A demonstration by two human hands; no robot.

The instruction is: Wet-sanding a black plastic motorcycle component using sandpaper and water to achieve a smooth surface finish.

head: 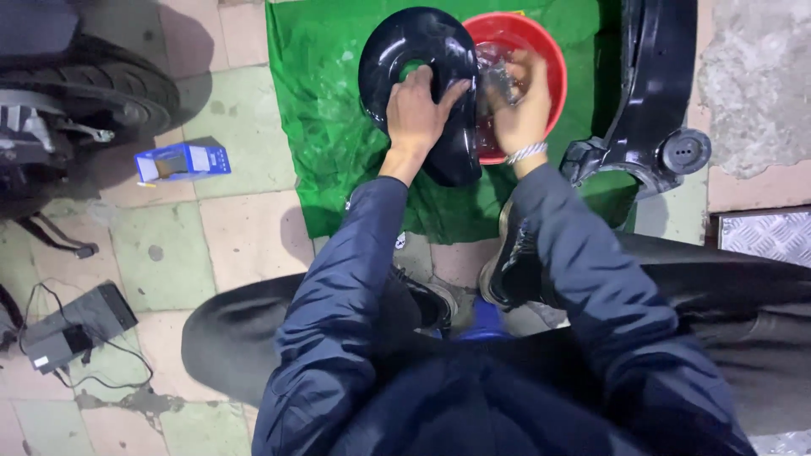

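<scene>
Left hand (420, 105) clasps the glossy black cover (422, 67); right hand (519, 105) pinches a wet clear rag (494, 80) over the red basin (541, 51) on the green sheet's (321, 127) far edge; washing looks midway.

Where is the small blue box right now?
In the head view the small blue box lies on the tiled floor at the person's left, between the scooter wheel and the green sheet.

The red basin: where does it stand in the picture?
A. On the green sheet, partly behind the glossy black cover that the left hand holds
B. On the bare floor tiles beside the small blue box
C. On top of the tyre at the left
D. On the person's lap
A: the red basin stands on the green sheet, and the black cover gripped by the left hand overlaps its left side.
</scene>
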